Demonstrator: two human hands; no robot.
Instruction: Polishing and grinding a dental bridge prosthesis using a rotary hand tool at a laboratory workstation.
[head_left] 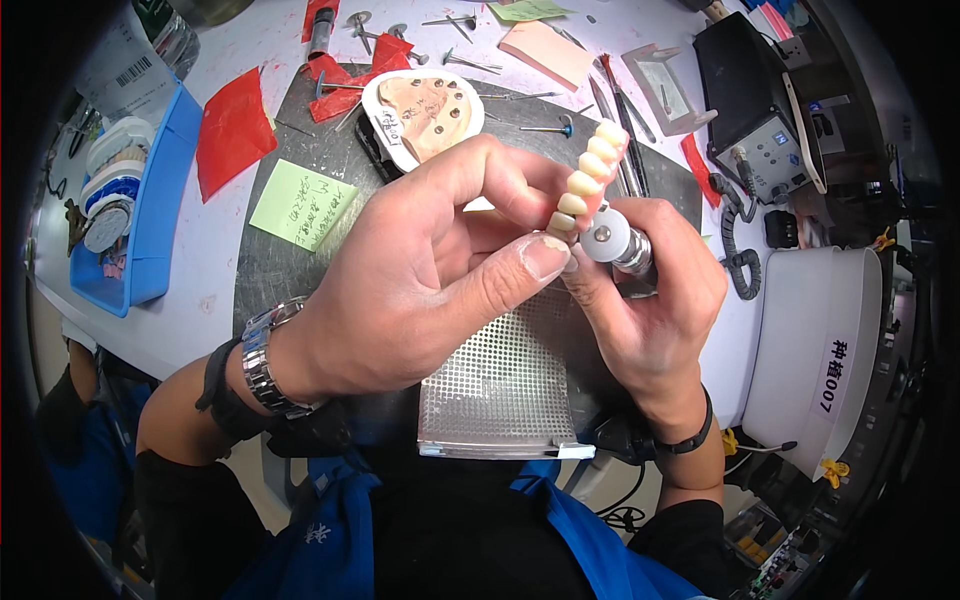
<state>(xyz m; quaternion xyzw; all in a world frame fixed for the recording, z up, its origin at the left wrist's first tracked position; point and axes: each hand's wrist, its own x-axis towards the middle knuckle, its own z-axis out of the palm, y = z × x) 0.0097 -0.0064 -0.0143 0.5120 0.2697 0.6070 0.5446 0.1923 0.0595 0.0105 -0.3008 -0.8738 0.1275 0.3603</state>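
Note:
Between the thumb and fingers of my left hand (420,260) is a dental bridge (585,180), a curved row of cream teeth with pink gum along one side. My right hand (665,285) is wrapped round a silver rotary handpiece (632,250). A white grinding wheel (605,237) at its tip sits right beside the lower end of the bridge; whether they touch I cannot tell. Beyond my left hand lies a plaster dental model (425,112) with metal implant sockets. Under both hands is a perforated metal grille (500,385).
A blue bin (160,220) with dental models stands at the left. Green sticky notes (303,205) and red sheets (235,130) lie nearby. Mounted burs (472,62) are scattered at the back. A black control box (755,100) with a coiled cord and a white tub (810,345) are at the right.

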